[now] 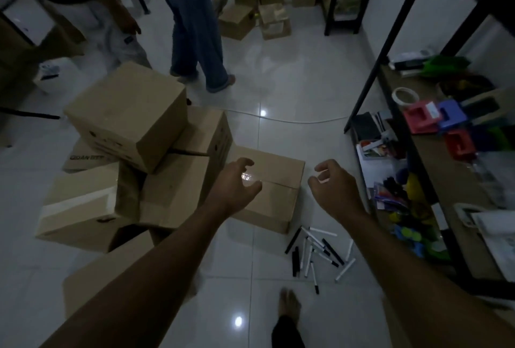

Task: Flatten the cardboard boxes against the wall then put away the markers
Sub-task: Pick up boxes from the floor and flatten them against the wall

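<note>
Now I am reaching both hands, left hand and right hand, fingers loosely curled and empty, toward the taped box on the floor beside the markers; it looks light and stiff, best gripped by its side edges.

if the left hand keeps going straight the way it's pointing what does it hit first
Most likely the taped top of the low cardboard box right under and ahead of the left hand. Its loosely curled fingers hover over the tape seam, holding nothing. Depth is hard to judge from this single view.
</note>
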